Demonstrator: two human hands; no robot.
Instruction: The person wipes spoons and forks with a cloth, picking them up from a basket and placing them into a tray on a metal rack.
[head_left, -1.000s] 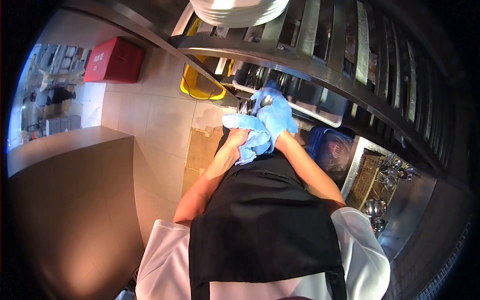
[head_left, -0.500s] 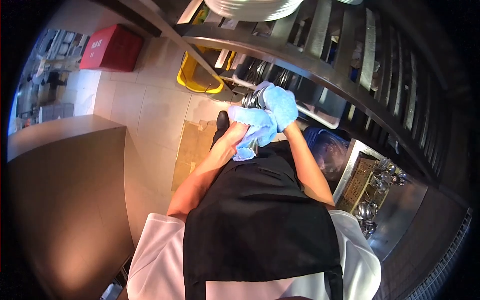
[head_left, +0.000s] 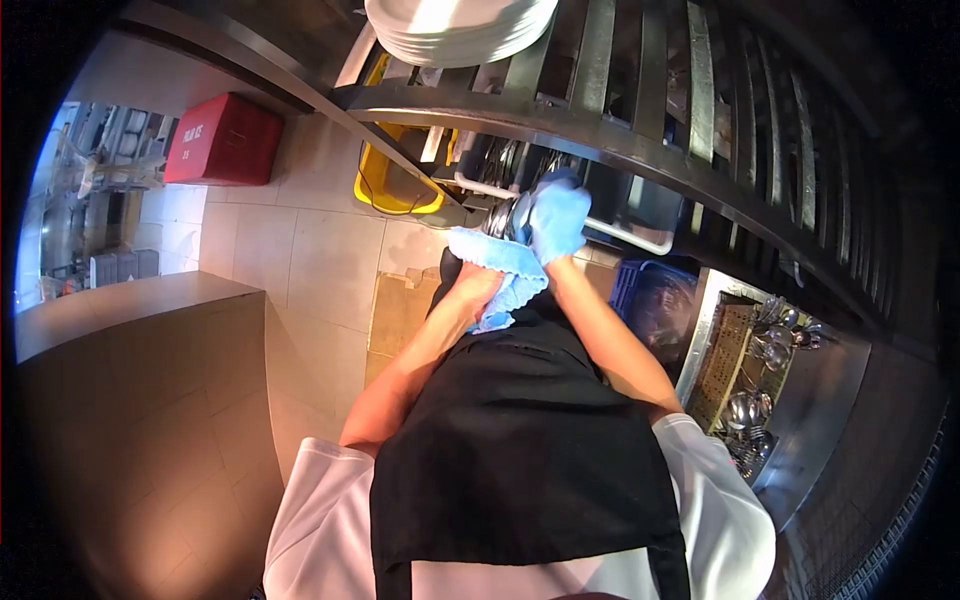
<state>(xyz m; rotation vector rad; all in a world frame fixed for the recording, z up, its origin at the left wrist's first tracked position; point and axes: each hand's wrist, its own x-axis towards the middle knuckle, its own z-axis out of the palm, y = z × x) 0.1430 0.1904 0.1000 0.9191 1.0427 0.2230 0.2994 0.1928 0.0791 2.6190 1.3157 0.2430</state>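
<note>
A fluffy blue cloth (head_left: 495, 252) spans both of my hands in front of the black apron. My left hand (head_left: 484, 284) is closed round its lower part, with a bundle of shiny metal cutlery (head_left: 500, 218) sticking out above. Another part of the cloth covers my right hand (head_left: 562, 268), which is closed at the upper end of the bundle; its fingers are hidden and blurred. Just beyond, dark trays (head_left: 625, 208) with pale rims sit under the slatted rack, and more cutlery lies in one of them.
White plates (head_left: 460, 30) are stacked on the slatted metal rack (head_left: 560, 125). A yellow bucket (head_left: 395, 182) and red box (head_left: 225, 140) stand on the left side. To the right are a blue crate (head_left: 652, 305) and a perforated basket (head_left: 722, 365) with cutlery. Flattened cardboard (head_left: 398, 310) lies on the floor.
My right hand and its part of the cloth have shifted slightly left and turned over the cutlery's upper end. The view has also shifted a little, showing more of the plates.
</note>
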